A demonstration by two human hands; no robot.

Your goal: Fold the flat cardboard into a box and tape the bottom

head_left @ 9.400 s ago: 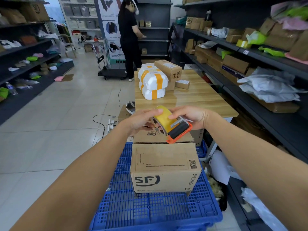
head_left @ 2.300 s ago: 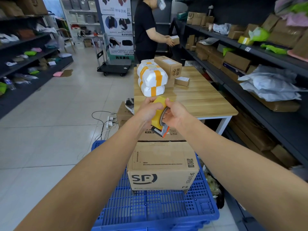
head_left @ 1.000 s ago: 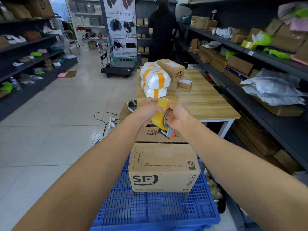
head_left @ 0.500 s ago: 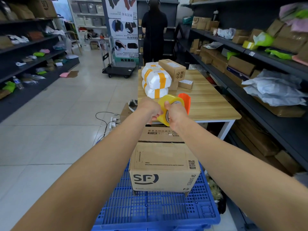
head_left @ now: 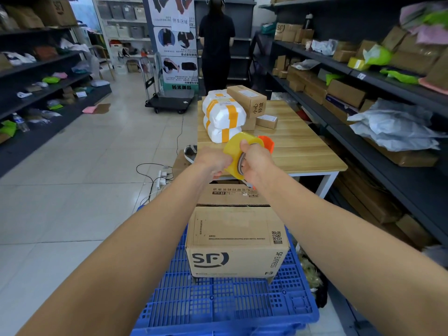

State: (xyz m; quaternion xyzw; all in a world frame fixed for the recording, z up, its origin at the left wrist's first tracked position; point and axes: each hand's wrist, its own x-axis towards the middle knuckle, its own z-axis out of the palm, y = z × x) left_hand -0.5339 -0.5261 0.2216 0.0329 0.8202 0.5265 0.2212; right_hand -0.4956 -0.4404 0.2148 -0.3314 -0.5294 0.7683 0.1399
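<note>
Above the box point(head_left: 236, 241), both hands are gripping the tape point(head_left: 234, 155): left hand point(head_left: 213, 161) on the roll, right hand point(head_left: 257, 161) on its dispenser. The box is sitting folded on the pallet point(head_left: 218, 309), its upturned face seemingly untaped, so taping is remaining.

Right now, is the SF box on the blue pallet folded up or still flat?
Folded up. The SF box stands as a full box on the blue pallet, with top and front faces showing. Tape on it: cannot tell.

Open tiled floor point(head_left: 72, 166) on the left, loads of room there. Straight ahead the table point(head_left: 303, 154) with stacked parcels point(head_left: 223, 115) blocks things, and shelves point(head_left: 388, 132) crowd the right side.
</note>
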